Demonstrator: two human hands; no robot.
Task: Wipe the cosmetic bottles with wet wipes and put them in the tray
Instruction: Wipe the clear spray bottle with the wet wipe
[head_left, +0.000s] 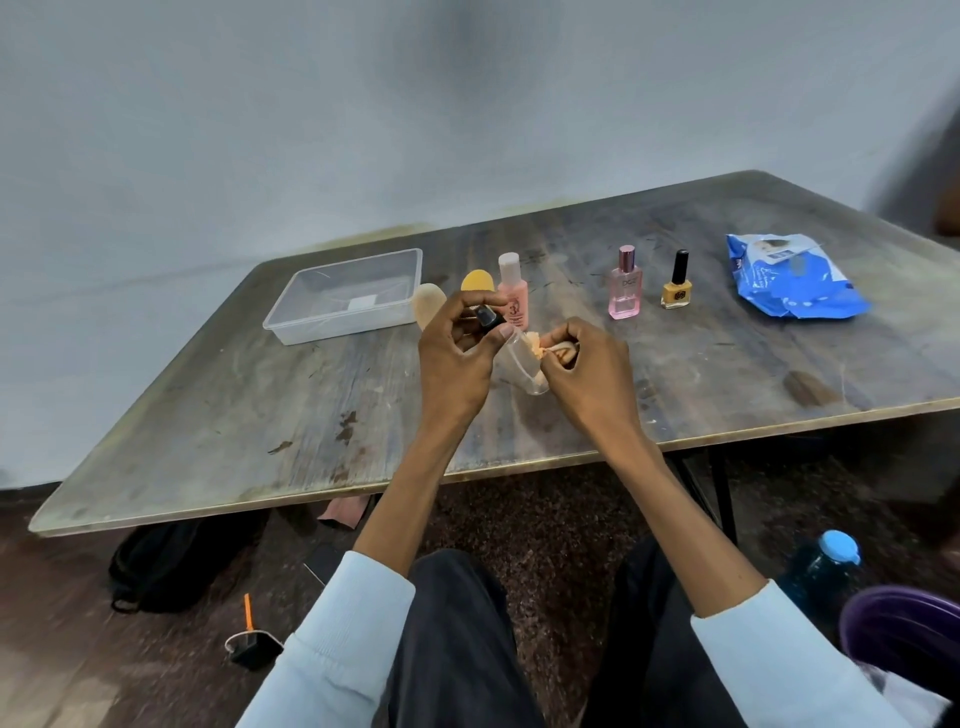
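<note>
My left hand (457, 358) grips a clear bottle (519, 364) with a black cap (488, 317), held tilted above the table. My right hand (587, 369) pinches a crumpled, orange-stained wet wipe (540, 351) against the bottle's side. A clear plastic tray (345, 296) stands at the back left with nothing in it but a small white label. Behind my hands stand a pink bottle with a white cap (513, 288), a pink perfume bottle (625, 286) and a yellow nail polish bottle (677, 283).
A blue pack of wet wipes (795, 275) lies at the back right. Two sponges, one beige (428, 306) and one yellow (477, 281), sit beside the tray. Under the wooden table (260, 415) are a black bag (171, 566) and a blue-capped water bottle (826, 566).
</note>
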